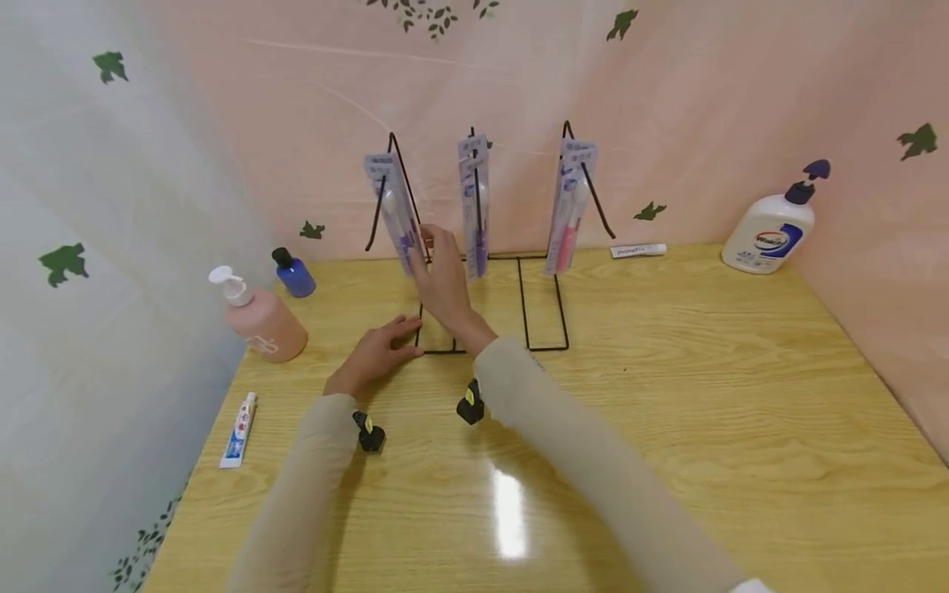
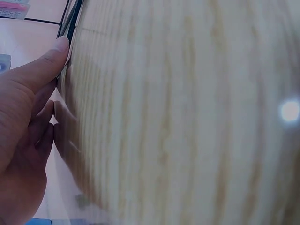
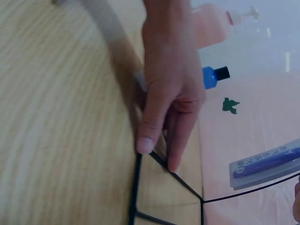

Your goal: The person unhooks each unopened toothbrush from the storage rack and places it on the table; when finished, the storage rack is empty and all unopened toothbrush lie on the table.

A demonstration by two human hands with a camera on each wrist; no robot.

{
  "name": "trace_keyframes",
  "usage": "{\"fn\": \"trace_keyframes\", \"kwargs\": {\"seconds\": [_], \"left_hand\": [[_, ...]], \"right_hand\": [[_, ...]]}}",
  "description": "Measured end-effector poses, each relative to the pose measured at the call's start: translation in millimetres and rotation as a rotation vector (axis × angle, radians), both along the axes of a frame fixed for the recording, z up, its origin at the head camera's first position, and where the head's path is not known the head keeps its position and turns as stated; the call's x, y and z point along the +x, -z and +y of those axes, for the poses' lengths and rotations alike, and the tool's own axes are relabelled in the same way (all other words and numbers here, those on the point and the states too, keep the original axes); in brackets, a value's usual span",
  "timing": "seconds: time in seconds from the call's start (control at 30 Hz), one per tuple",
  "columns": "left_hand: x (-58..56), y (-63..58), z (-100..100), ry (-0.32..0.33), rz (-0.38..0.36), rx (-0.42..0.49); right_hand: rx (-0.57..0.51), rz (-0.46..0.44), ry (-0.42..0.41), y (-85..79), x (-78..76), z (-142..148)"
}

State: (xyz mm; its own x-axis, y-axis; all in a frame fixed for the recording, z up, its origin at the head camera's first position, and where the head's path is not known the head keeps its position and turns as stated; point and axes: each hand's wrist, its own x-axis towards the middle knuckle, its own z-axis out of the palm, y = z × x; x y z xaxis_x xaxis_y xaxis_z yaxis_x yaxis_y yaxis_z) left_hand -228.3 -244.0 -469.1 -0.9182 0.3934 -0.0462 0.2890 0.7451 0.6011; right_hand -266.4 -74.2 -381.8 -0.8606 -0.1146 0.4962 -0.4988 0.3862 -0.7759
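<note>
A black wire display rack [image 1: 525, 305] stands at the back of the table. Purple toothbrush packs [image 1: 398, 210] hang from its left hook, another purple toothbrush pack [image 1: 474, 206] from the middle hook, and a pink toothbrush pack [image 1: 569, 210] from the right one. At the base's front left corner, my left hand [image 1: 380, 350] pinches the wire between thumb and fingers. My right hand [image 1: 445, 276] is at the lower part of the left packs, beside the rack's upright; its fingertips are partly hidden, so its hold there is unclear. Only a fingertip [image 3: 297, 204] of it shows in the right wrist view.
On the left stand a pink pump bottle [image 1: 268, 325] and a blue bottle with black cap [image 1: 298, 278]; a toothpaste tube [image 1: 239, 432] lies in front. At the back right are a small white tube [image 1: 639, 250] and a white pump bottle [image 1: 767, 235]. Patterned cloth surrounds the table.
</note>
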Motion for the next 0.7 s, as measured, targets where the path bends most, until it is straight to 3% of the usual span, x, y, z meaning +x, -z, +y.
{"fn": "trace_keyframes", "kwargs": {"seconds": [0.17,0.4,0.7], "left_hand": [[0.5,-0.8,1,-0.010,-0.014,-0.029],[-0.1,-0.1,1,-0.011,-0.014,-0.033],[1.0,0.4,1,-0.003,0.019,-0.014]], "right_hand": [[-0.058,0.000,-0.003,-6.9,-14.9,-5],[-0.116,-0.033,-0.041,-7.1,-24.3,-9],[-0.209,-0.048,-0.120,-1.5,-14.3,-3]]}}
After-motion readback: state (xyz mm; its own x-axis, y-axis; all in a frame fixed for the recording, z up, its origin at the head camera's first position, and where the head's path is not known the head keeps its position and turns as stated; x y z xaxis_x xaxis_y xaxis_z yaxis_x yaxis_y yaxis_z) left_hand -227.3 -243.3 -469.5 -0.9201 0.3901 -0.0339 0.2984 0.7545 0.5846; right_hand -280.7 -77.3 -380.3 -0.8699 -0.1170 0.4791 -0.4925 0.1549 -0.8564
